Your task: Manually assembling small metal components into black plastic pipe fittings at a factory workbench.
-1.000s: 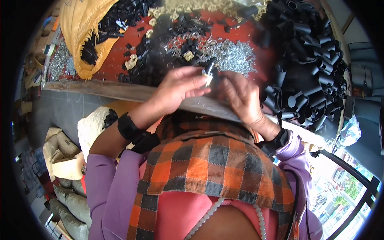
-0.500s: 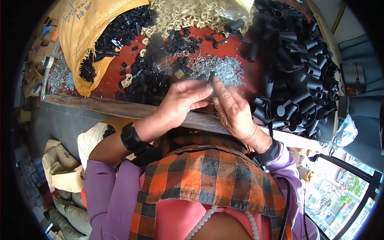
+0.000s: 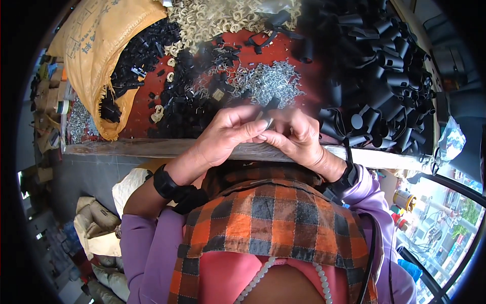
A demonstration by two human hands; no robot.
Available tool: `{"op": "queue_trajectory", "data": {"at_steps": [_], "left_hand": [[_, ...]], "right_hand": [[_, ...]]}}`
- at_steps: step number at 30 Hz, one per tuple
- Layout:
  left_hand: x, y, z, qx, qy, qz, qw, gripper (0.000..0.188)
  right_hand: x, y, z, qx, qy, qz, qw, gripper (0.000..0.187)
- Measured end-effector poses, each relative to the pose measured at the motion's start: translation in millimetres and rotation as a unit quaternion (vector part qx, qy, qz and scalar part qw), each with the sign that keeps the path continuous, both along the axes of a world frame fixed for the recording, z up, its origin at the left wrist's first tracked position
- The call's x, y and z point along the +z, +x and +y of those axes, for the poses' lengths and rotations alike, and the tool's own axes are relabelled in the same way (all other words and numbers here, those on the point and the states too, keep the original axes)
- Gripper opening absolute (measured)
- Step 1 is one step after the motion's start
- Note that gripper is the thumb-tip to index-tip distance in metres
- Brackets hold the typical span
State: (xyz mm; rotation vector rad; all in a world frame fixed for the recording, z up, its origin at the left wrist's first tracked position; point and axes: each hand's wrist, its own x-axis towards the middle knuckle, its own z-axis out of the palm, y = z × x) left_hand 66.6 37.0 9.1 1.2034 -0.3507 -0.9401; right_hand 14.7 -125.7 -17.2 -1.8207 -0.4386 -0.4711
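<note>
Left hand [image 3: 230,133] and right hand [image 3: 296,134] pinch small black part [image 3: 268,109] together above worktop [image 3: 152,106]; keep fingertip grip firm, part aligned, close over metal clip pile [image 3: 268,81].

Counts from my head view: two hands, one small part, four loose heaps, one sack.

I count two hands, my left hand [image 3: 228,134] and my right hand [image 3: 298,137], pinching one small black-and-metal part [image 3: 268,114] between them. I see one wristband on each forearm, two in all. On the one red tabletop [image 3: 136,109] I make out four heaps too dense to count piece by piece: one of silver metal clips [image 3: 271,81], one of cream rings [image 3: 223,17], one of small black pieces [image 3: 187,109], one of black tubes [image 3: 390,76]. One yellow woven sack [image 3: 96,55] lies open.
</note>
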Motion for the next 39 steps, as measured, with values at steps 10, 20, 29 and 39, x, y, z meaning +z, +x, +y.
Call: {"op": "queue_trajectory", "data": {"at_steps": [10, 20, 29, 39], "left_hand": [[-2.6, 1.3, 1.9, -0.016, 0.036, -0.092, 0.995, 0.020], [-9.5, 11.2, 28.3, 0.016, 0.080, -0.115, 0.990, 0.030], [-29.9, 12.9, 61.5, 0.119, 0.075, -0.073, 0.987, 0.028], [-43.1, 14.8, 79.1, 0.169, 0.006, 0.083, 0.982, 0.025]], "right_hand": [[-4.3, -4.4, -0.9, 0.011, 0.026, -0.018, 0.999, 0.024], [-18.6, 5.9, -3.9, -0.077, -0.070, 0.078, 0.992, 0.026], [-10.5, 18.4, 31.1, -0.038, -0.414, 0.045, 0.909, 0.047], [-10.9, 16.8, 32.7, -0.036, -0.431, 0.074, 0.898, 0.045]]}}
